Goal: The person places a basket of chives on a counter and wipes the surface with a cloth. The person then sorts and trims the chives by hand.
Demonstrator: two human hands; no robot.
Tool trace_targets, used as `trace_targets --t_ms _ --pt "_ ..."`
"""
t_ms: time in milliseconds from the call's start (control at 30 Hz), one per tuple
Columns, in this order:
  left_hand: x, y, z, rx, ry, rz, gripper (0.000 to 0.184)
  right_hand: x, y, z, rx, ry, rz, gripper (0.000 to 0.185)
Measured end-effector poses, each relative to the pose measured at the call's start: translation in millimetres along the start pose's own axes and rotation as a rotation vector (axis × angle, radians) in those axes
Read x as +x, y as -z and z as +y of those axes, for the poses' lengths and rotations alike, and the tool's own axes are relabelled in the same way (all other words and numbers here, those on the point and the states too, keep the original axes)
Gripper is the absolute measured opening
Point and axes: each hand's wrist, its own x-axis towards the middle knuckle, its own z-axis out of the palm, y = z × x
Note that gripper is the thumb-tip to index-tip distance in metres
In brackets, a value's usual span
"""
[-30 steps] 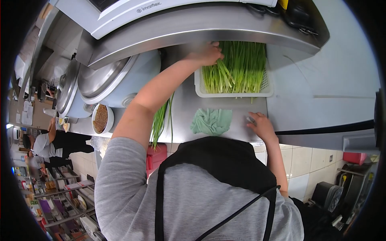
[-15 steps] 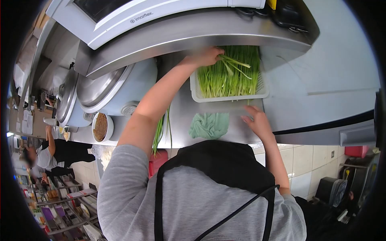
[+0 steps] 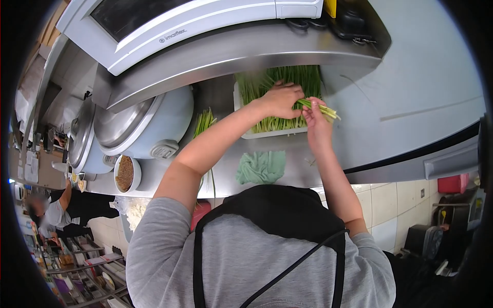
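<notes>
Holding a small bunch of green stalks [image 3: 328,111] between us, we have both hands meeting above the front right part of a white tray [image 3: 272,134]. Our left hand [image 3: 282,100] is curled over the bunch, back upward, fingers bent around it; its own back hides most of the grip. Our right hand [image 3: 318,123] pinches the same bunch close to its pale cut ends, thumb against fingers, and those ends poke out to the right, just past the tray's side.

Beneath our hands, the tray is packed with more green stalks [image 3: 303,74], their far ends reaching in under a steel shelf [image 3: 246,54]. A white appliance marked "imarflex" [image 3: 205,25] stands on that shelf.

Nearer to us, a crumpled pale green cloth [image 3: 261,167] lies on the steel worktop [image 3: 298,161], apart from the tray. To the left, a separate bundle of greens [image 3: 205,122] rests on the worktop and passes under our left forearm, thin tips showing near the front edge. Beyond it we see a big pale blue cooker [image 3: 172,120] with a metal lid, and in front of that a white bowl [image 3: 137,174] holding something brown and grainy. Farther off at the left, a co-worker [image 3: 59,208] stands in a grey top.
</notes>
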Motion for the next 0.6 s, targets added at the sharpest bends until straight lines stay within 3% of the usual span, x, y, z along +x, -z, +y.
trace_targets --t_ms 100,200,300,367,433,500,533,600 --pt "2 7 14 -0.174 0.070 -0.033 0.022 2 9 -13 0.098 -0.040 -0.062 0.032" --pt "0 27 35 0.061 -0.044 0.058 0.016 -11 1 -30 0.125 -0.081 -0.180 0.042" --pt "-10 62 71 0.482 0.003 0.045 0.017 -18 9 -31 -0.063 -0.151 -0.340 0.047" --pt "-26 77 87 0.464 0.088 0.018 0.017 -19 23 -24 -0.466 -0.459 -0.390 0.047" --pt "-47 85 92 0.443 0.174 -0.012 0.016 -24 33 -7 -0.550 -0.449 -0.412 0.043" --pt "-71 93 89 0.175 0.479 -0.162 0.011 -32 32 -1 -0.630 -0.441 -0.440 0.039" --pt "-87 83 79 0.177 0.485 -0.170 0.011 -38 27 -2 -0.640 -0.474 -0.468 0.037" --pt "-124 48 53 -0.685 0.636 -0.035 0.020 -46 16 -1 -0.638 -0.513 -0.495 0.035"
